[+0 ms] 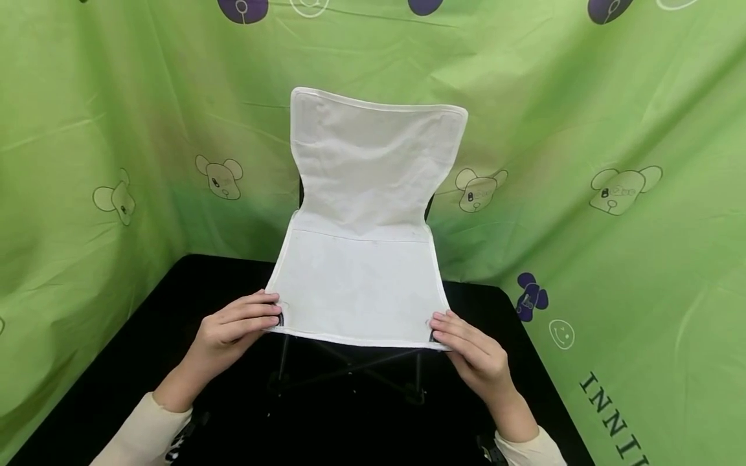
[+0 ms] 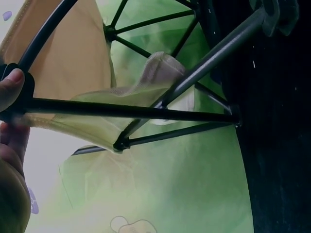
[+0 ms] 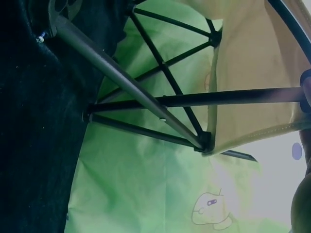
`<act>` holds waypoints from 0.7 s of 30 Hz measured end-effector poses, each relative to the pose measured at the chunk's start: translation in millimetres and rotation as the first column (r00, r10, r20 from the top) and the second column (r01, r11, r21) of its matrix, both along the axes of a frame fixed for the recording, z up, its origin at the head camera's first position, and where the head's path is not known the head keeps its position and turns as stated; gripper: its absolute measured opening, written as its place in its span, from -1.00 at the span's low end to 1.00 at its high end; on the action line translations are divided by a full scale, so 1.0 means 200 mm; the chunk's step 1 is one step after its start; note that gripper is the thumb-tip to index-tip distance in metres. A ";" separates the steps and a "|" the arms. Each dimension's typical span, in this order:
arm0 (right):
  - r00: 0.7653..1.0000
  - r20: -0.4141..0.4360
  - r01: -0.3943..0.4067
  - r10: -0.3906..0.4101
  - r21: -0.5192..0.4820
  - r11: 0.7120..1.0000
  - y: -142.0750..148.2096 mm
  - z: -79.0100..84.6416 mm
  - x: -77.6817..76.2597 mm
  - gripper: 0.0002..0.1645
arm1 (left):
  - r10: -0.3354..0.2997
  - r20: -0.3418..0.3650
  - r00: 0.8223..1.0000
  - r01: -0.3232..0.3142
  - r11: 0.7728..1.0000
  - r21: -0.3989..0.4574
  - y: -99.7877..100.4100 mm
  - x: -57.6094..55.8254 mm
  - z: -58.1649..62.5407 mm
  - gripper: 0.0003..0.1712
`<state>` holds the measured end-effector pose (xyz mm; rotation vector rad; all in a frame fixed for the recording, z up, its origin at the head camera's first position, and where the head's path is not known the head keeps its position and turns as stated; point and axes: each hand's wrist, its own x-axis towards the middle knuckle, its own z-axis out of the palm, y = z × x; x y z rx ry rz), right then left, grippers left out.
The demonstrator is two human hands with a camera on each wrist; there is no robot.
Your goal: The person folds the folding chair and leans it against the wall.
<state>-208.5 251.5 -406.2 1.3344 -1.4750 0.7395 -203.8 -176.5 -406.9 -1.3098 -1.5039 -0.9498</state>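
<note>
A folding chair with a white fabric seat and back [image 1: 361, 278] stands unfolded in the middle of the head view, facing me. My left hand [image 1: 233, 327] grips the seat's front left corner, fingers on top of the cloth. At the front right corner my right hand [image 1: 474, 349] holds on the same way. Under the seat, crossed black tubes [image 2: 131, 110] show in the left wrist view, where my left thumb [image 2: 12, 87] presses a black corner joint. Similar black tubes [image 3: 194, 99] appear in the right wrist view; there the right hand is mostly cut off at the edge.
The chair's feet stand on a black-covered table [image 1: 233, 414]. Green cloth [image 1: 583, 129] printed with cartoon heads hangs behind and on both sides, close to the table's edges.
</note>
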 end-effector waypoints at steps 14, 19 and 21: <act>0.998 -0.056 0.040 -0.042 -0.049 0.998 -0.03 0.02 -0.03 -0.85 | 0.051 -0.027 0.998 -0.050 0.998 0.041 0.03 -0.01 0.02 -0.83; 0.997 -0.066 0.043 -0.048 -0.070 0.997 -0.05 0.04 -0.03 -0.86 | 0.082 -0.041 0.996 -0.080 0.995 0.059 0.05 -0.02 0.04 -0.83; 0.997 -0.070 0.037 -0.043 -0.079 0.996 -0.06 0.05 -0.03 -0.87 | 0.090 -0.047 0.995 -0.087 0.994 0.073 0.06 -0.03 0.04 -0.83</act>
